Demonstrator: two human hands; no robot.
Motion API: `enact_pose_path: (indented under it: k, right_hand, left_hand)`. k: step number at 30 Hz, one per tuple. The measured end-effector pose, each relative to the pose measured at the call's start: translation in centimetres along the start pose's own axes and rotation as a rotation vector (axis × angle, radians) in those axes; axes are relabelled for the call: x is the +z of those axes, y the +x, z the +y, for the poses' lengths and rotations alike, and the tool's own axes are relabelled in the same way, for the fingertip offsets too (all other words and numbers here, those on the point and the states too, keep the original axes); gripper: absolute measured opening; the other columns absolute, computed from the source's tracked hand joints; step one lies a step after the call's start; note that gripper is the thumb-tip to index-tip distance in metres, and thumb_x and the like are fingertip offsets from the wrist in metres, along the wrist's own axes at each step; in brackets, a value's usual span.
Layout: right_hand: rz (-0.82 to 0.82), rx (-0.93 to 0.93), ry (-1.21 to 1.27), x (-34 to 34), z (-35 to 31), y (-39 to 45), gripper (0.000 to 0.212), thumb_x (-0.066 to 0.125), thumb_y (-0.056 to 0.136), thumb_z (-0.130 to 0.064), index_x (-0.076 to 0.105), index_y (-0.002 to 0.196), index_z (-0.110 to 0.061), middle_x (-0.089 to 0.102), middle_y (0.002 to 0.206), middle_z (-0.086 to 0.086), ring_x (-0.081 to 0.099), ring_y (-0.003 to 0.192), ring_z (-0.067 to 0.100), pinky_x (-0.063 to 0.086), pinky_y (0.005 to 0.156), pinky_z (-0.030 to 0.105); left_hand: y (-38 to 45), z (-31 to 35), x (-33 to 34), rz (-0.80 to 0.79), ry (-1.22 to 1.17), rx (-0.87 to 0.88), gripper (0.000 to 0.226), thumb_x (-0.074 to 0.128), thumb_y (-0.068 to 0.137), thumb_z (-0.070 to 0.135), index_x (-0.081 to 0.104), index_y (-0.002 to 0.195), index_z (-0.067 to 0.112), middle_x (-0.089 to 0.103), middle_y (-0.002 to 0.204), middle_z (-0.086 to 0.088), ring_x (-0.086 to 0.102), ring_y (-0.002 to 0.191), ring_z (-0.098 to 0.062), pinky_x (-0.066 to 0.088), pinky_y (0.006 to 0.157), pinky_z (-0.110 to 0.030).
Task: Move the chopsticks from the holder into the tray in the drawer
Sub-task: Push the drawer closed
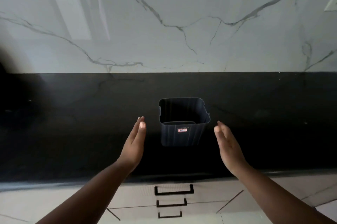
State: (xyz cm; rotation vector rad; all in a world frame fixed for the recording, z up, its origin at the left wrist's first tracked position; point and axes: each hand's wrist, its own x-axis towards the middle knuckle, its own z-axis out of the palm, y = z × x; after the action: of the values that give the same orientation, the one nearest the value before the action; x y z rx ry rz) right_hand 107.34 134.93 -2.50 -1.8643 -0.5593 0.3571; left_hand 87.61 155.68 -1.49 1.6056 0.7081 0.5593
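Observation:
A dark blue ribbed square holder [183, 132] with a small red label stands on the black countertop [73, 132]. Its inside looks dark and I see no chopsticks in it. My left hand [134, 146] hovers to the left of the holder, palm facing it, fingers straight and holding nothing. To the holder's right, my right hand [228, 148] is held the same way, flat and apart from it. Below the counter edge the drawers [173, 190] with black handles are shut, so the tray is hidden.
A white marble backsplash [182, 23] with grey veins rises behind the counter. A dark blurred shape [11, 96] sits at the far left. Three black drawer handles are stacked below the counter's front edge [173, 178], with pale floor tiles beneath.

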Motion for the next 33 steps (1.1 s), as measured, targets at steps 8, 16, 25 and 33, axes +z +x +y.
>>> enact_pose_path:
  k: [8,16,25,33]
  right_hand:
    - [-0.158,0.243,0.549,4.1,-4.5,7.4,0.064,0.048,0.087,-0.064,0.050,0.139,-0.027,0.049,0.140,-0.012,0.044,0.126,0.005,0.030,0.110,0.030]
    - [-0.258,0.192,0.447,4.4,-7.0,16.3,0.057,0.037,0.099,-0.052,0.035,0.149,-0.025,0.033,0.156,-0.006,0.027,0.144,0.012,0.020,0.108,0.026]
    - [-0.223,0.208,0.329,5.8,-5.7,20.1,0.053,0.034,0.103,-0.044,0.035,0.149,-0.017,0.033,0.157,0.001,0.028,0.145,0.017,0.019,0.120,0.035]
    - [-0.212,0.137,0.148,5.2,-6.4,20.0,0.050,0.034,0.105,-0.038,0.040,0.146,-0.011,0.038,0.154,0.006,0.032,0.143,0.019,0.021,0.115,0.031]
  left_hand:
    - [6.4,4.5,7.5,-0.053,-0.520,-0.204,0.071,0.036,0.085,0.078,0.070,0.115,0.024,0.071,0.117,-0.014,0.068,0.108,-0.032,0.059,0.073,-0.038]
    - [13.8,7.9,7.7,0.136,-0.427,-0.210,0.067,0.036,0.091,0.071,0.069,0.118,0.019,0.073,0.112,-0.012,0.070,0.103,-0.029,0.056,0.086,-0.047]
    - [17.5,6.9,7.4,0.093,-0.235,-0.208,0.040,0.035,0.105,0.031,0.052,0.136,0.012,0.063,0.127,-0.010,0.061,0.114,-0.020,0.051,0.083,-0.026]
    - [18.6,5.7,6.6,0.069,-0.050,-0.148,0.041,0.034,0.105,0.035,0.049,0.141,0.023,0.054,0.140,-0.007,0.048,0.131,-0.023,0.031,0.115,-0.044]
